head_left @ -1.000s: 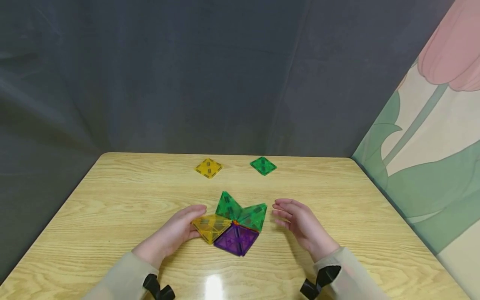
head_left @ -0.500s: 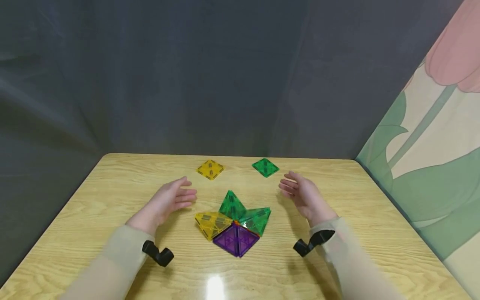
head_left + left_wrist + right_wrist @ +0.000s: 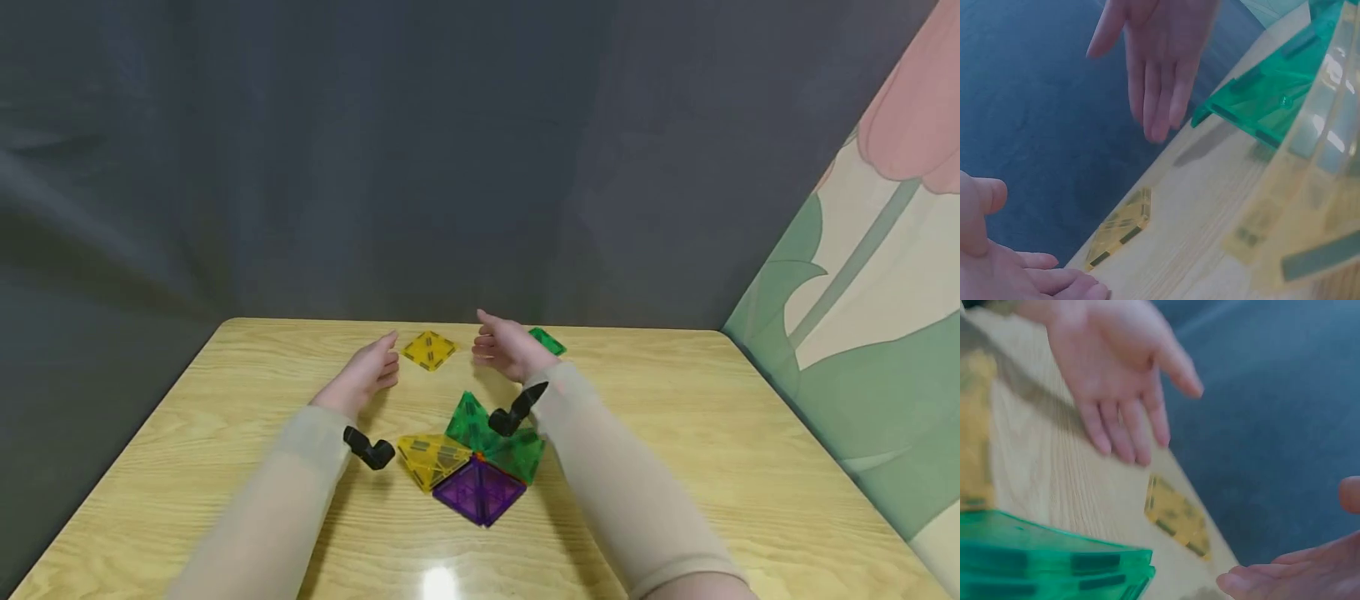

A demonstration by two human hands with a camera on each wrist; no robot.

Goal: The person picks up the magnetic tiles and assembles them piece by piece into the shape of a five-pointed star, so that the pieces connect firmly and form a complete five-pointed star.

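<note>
Both hands reach over the far part of the table, fingers fairly straight and holding nothing. My left hand [image 3: 367, 372] is just left of a flat yellow magnetic tile [image 3: 430, 351], apart from it. On that tile's other side hovers my right hand [image 3: 510, 347], between it and a flat green magnetic tile [image 3: 549, 340], which is partly hidden by the hand. Nearer the body stands a joined group of translucent magnetic tiles: a yellow part [image 3: 427, 460], green points [image 3: 468, 421] and a purple part [image 3: 480, 492]. The right wrist strap covers some of the green.
The wooden table [image 3: 645, 433] meets a dark curtain [image 3: 465, 167] at its far edge. A flower-patterned panel [image 3: 892, 350] borders the right side. Black camera mounts [image 3: 369, 450] sit on the wrists, close above the tile group.
My left hand has left the yellow part of the group and moved forward to the lone yellow tile. My right hand has moved forward and left, now passing over the group. The tiles stay put.
</note>
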